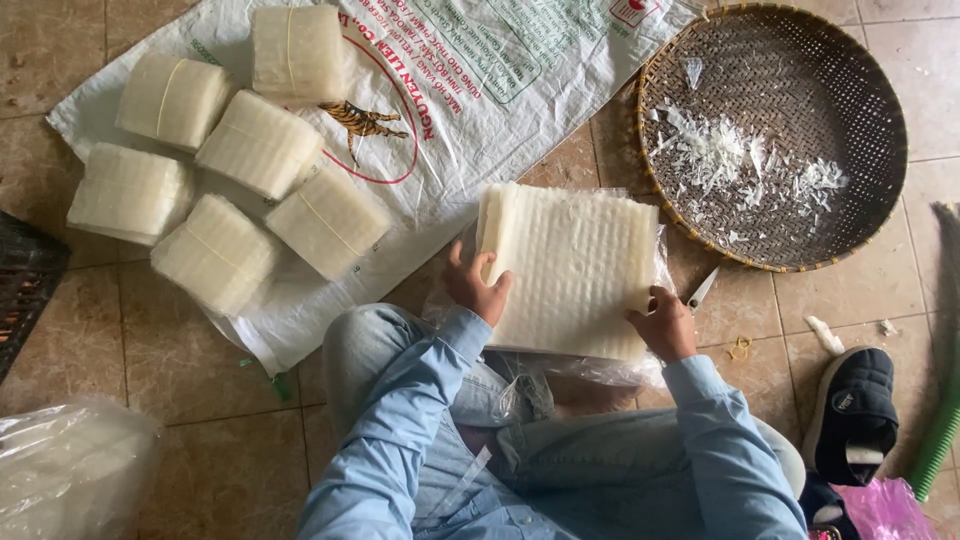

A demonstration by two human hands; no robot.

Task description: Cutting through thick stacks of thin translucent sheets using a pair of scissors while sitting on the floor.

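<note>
A thick square stack of thin white sheets [575, 265] rests on clear plastic wrap [610, 368] in front of my knees. My left hand [473, 285] grips the stack's near left edge, fingers curled over it. My right hand [662, 322] holds the near right corner. Both arms wear light blue sleeves. To the left, several banded bundles of the same white sheets [255, 145] lie on a printed white woven sack [470, 90] spread over the tiled floor.
A round woven bamboo tray [860, 215] with white scraps sits at the upper right. Scissors [702, 290] and yellow rubber bands [740, 348] lie near my right hand. A dark slipper [855, 410], green hose [938, 440], pink bag [885, 508], clear plastic bag [70, 465] and dark crate [22, 290] surround me.
</note>
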